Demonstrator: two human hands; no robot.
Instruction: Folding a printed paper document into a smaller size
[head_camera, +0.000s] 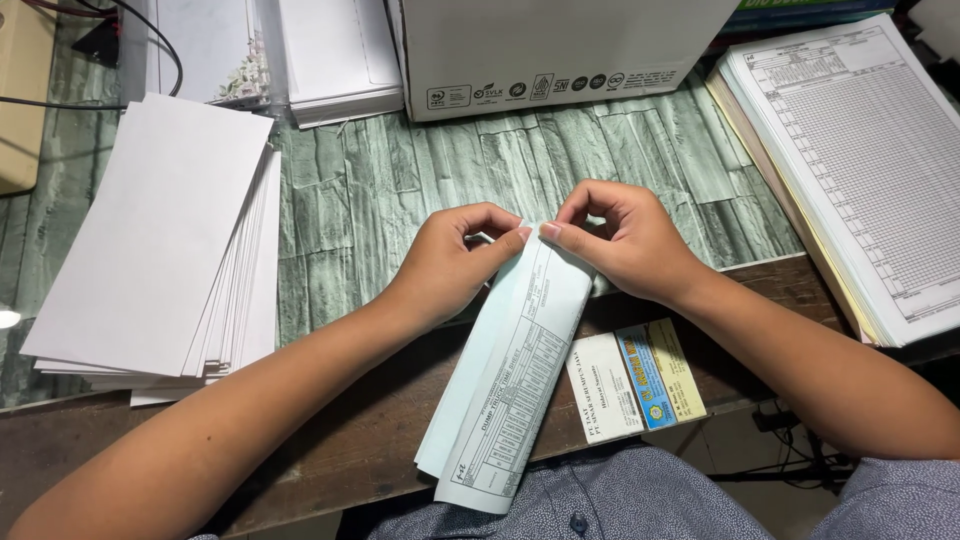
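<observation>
Two hands are meeting at the middle of the head view, both pinching the far end of a folded pale-blue form (515, 370). The left hand (455, 262) is curling its fingers in, with thumb and forefinger closing on the top corner of the paper; the right hand (625, 240) is doing the same from the other side, fingertips nearly touching those of the left. Neither hand is holding anything else.

The form is lying lengthwise, running from the fingertips at centre frame down to the lower middle, where its near end is hanging past the edge of the bench (330, 440) over the person's lap. It is looking already folded along its length into a narrow strip, with printed tables facing up; judging by the grip, the top edge is being creased or aligned, so the folding seems well along but not finished.

At the left of the frame a stack of white envelopes (160, 240) is sitting fanned and untouched, well apart from the hands. At the right a pile of printed sheets (860, 160) is resting. A white carton (560, 45) is standing at the top centre, and a small card (635, 385) is lying just beside the form at lower centre.
</observation>
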